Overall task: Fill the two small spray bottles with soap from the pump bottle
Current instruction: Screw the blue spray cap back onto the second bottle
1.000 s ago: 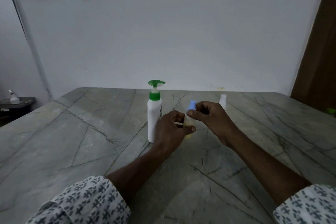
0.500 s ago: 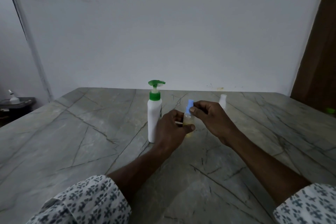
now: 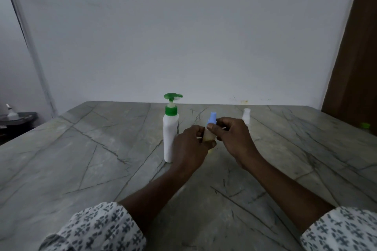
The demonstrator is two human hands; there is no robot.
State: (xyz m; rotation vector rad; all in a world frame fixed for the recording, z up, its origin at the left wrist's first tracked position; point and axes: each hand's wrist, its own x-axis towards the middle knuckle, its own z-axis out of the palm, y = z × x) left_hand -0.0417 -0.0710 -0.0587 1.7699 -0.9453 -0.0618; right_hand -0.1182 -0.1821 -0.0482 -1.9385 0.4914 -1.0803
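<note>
You are at the cap step on one small spray bottle (image 3: 209,136), held just right of the frame's centre, above the table (image 3: 81,159) and close beside the white pump bottle (image 3: 170,134) with its green pump head. Its body looks pale yellowish, so it seems to hold soap already, and you are probably closing it, though the frame cannot show which way the cap is turning. Your left hand (image 3: 189,146) wraps the bottle's body, fingers curled round it and the thumb (image 3: 212,144) pressed across its lower front. Your right hand (image 3: 232,138) pinches the blue spray cap (image 3: 212,118) at its base between thumb tip and forefinger, the other fingers loosely curled and touching nothing that can be seen. The second small bottle (image 3: 246,115), white, stands upright on the table behind your right hand, nearer the wall, apart from both hands. Next, keep the body steady and upright in the left hand while the right turns the cap, so nothing spills, then set this bottle down and reach for the white one.
</note>
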